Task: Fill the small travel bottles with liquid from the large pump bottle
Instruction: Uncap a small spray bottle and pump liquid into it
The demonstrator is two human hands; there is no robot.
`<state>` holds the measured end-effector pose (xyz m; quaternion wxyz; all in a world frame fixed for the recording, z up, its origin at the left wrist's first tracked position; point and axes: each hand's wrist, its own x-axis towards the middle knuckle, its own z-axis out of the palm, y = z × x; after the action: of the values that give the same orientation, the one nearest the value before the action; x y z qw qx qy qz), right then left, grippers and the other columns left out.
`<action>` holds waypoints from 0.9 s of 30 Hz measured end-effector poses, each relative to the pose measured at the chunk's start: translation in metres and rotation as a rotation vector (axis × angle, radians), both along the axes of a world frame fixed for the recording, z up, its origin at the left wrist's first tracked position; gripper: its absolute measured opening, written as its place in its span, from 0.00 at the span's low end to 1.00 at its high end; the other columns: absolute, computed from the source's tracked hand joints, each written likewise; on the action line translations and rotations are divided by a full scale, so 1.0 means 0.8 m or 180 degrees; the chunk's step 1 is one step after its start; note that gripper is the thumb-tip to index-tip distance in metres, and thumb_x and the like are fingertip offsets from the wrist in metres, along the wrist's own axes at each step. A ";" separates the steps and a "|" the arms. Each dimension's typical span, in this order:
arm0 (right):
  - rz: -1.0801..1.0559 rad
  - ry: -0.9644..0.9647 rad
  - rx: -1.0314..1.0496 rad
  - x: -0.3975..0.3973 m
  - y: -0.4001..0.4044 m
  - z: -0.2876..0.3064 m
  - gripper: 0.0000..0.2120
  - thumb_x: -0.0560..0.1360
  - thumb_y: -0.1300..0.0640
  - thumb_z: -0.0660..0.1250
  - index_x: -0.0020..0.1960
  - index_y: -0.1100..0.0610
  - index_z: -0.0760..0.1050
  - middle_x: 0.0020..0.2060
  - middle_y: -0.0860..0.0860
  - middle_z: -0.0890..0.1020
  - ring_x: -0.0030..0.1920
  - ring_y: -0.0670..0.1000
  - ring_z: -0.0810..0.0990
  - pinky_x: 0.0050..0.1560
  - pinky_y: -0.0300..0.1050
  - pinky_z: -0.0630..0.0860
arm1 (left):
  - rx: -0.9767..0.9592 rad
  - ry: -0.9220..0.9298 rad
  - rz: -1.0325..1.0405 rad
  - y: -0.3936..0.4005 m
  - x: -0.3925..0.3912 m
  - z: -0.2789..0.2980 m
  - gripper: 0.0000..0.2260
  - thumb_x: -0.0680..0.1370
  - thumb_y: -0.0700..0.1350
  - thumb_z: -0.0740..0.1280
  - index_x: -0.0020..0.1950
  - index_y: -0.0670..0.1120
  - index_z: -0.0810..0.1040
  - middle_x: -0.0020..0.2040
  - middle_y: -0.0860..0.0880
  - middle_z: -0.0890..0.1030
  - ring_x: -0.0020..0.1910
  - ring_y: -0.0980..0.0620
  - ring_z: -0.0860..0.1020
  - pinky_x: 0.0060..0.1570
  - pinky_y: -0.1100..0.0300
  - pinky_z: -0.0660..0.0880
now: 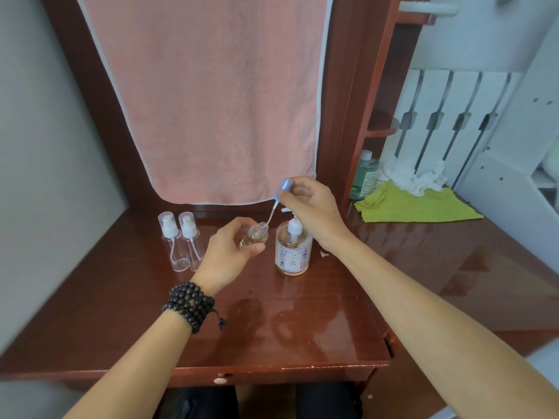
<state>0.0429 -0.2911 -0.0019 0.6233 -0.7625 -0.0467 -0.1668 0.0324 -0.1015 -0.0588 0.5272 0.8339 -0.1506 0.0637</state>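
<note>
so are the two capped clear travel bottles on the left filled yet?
No, both capped clear travel bottles stand empty, only dip tubes visible inside.

A home bedroom: wooden dresser, hung pink towel, toiletry bottles.

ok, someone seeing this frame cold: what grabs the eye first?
Mid-frame, the left hand grips a small clear travel bottle of amber liquid, while the right hand pinches a blue-topped pump with a dip tube angled at its open neck. Right beside them stands the large pump bottle with a floral label on the glossy reddish wooden desk. Behind hangs a big pink towel.
</note>
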 end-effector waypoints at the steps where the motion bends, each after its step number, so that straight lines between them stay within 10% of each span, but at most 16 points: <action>1: 0.0044 0.0008 -0.0126 0.001 -0.001 -0.003 0.08 0.74 0.56 0.76 0.52 0.52 0.82 0.47 0.49 0.86 0.50 0.48 0.86 0.56 0.47 0.82 | -0.0037 -0.0001 -0.0038 -0.001 -0.001 0.001 0.14 0.73 0.44 0.75 0.54 0.57 0.78 0.50 0.59 0.84 0.53 0.59 0.81 0.59 0.52 0.76; 7: 0.0735 0.0046 -0.1201 -0.008 -0.012 0.002 0.19 0.76 0.58 0.75 0.64 0.47 0.77 0.51 0.46 0.86 0.52 0.40 0.83 0.55 0.32 0.75 | -0.0148 -0.0073 -0.0110 0.005 -0.002 0.010 0.11 0.73 0.49 0.75 0.54 0.58 0.79 0.49 0.56 0.85 0.48 0.52 0.82 0.55 0.44 0.79; 11: 0.0768 -0.0132 -0.1737 -0.010 -0.015 0.010 0.10 0.76 0.62 0.74 0.57 0.56 0.83 0.46 0.40 0.82 0.37 0.29 0.77 0.41 0.25 0.68 | -0.0246 -0.0047 -0.0093 0.007 -0.002 0.014 0.11 0.73 0.47 0.75 0.54 0.56 0.81 0.48 0.58 0.85 0.51 0.57 0.82 0.57 0.46 0.79; 20: 0.0820 -0.0173 -0.2268 -0.004 -0.014 0.016 0.06 0.77 0.52 0.74 0.48 0.55 0.85 0.38 0.45 0.85 0.41 0.42 0.84 0.46 0.38 0.79 | -0.0136 -0.0091 -0.0075 0.002 -0.004 0.020 0.13 0.71 0.46 0.77 0.54 0.54 0.82 0.49 0.57 0.85 0.52 0.59 0.82 0.58 0.52 0.78; 23: 0.0766 0.0232 -0.2612 -0.006 -0.007 0.019 0.25 0.81 0.38 0.63 0.37 0.56 0.80 0.28 0.51 0.84 0.34 0.49 0.85 0.43 0.45 0.81 | -0.0026 -0.0084 -0.0104 0.001 -0.004 0.015 0.14 0.72 0.48 0.76 0.55 0.55 0.81 0.49 0.57 0.85 0.53 0.59 0.82 0.59 0.50 0.77; 27: 0.0895 0.0342 -0.2837 -0.011 -0.006 0.026 0.19 0.78 0.35 0.64 0.54 0.51 0.77 0.35 0.47 0.82 0.38 0.49 0.83 0.42 0.45 0.79 | -0.0021 -0.0100 -0.0069 0.001 -0.004 0.012 0.15 0.71 0.49 0.76 0.56 0.56 0.80 0.50 0.58 0.85 0.53 0.59 0.82 0.58 0.51 0.77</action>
<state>0.0337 -0.2960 0.0191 0.2532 -0.9497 -0.1843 -0.0047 0.0293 -0.1006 -0.0492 0.5282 0.8293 -0.1676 0.0716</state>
